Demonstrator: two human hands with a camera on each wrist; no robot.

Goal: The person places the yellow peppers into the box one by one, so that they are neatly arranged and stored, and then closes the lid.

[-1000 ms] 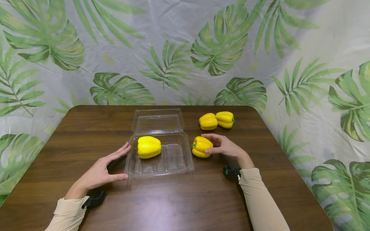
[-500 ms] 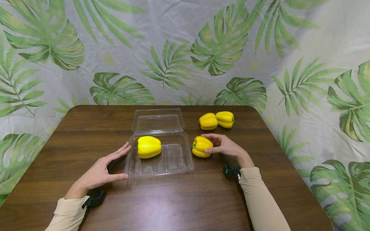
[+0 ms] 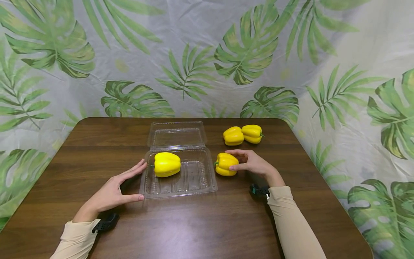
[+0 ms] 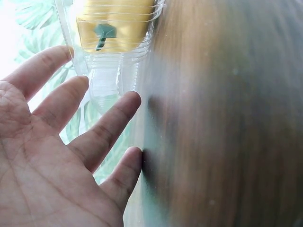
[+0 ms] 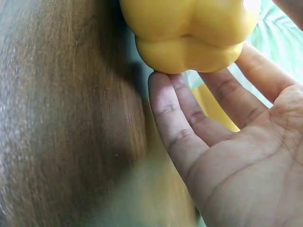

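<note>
In the head view, a clear plastic clamshell container (image 3: 194,180) lies with its lid folded back, and one yellow bell pepper (image 3: 167,164) sits in its left half, stem to the left. My left hand (image 3: 108,192) is at the container's left edge, thumb and fingers spread apart with the fingertips right at the rim. In the left wrist view those fingers (image 4: 106,130) are extended, nothing between them. Just right of the container, my right hand (image 3: 253,165) holds another yellow bell pepper (image 3: 224,163) between thumb and fingers. Its lobed end (image 5: 189,47) faces the palm in the right wrist view.
Two more yellow bell peppers (image 3: 233,136) lie touching at the back right of the brown wooden table (image 3: 181,226). The container's open lid (image 3: 177,136) rests flat behind its base. A leaf-patterned cloth (image 3: 194,54) hangs beyond the table's far edge.
</note>
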